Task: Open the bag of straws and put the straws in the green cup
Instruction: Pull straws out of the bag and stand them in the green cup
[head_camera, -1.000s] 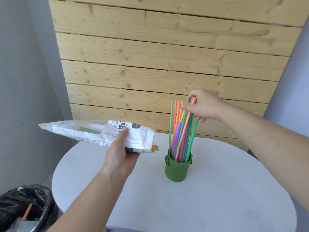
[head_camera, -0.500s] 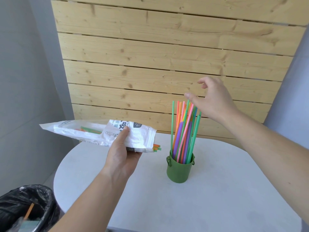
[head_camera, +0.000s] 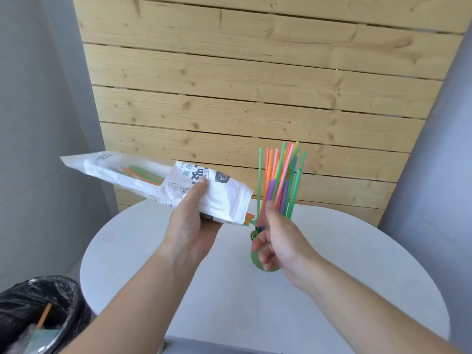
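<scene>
My left hand (head_camera: 190, 227) grips a white printed straw bag (head_camera: 115, 171) around its middle and holds it level above the table. Orange and green straws show through its window, and their tips (head_camera: 249, 218) poke out of the open right end. The green cup (head_camera: 255, 260) stands on the table, full of several upright coloured straws (head_camera: 281, 175). My right hand (head_camera: 279, 241) hangs in front of the cup and hides most of it. Its fingers are loosely curled and hold nothing, just right of the bag's open end.
The round white table (head_camera: 344, 277) stands against a wooden plank wall (head_camera: 255, 85). A bin lined with a black bag (head_camera: 38, 315) sits on the floor at the lower left, beside the table.
My right hand let go of the straws in the cup, rose briefly, then dropped down and left to the bag's open end. The bag is tilted with its open end lower.
</scene>
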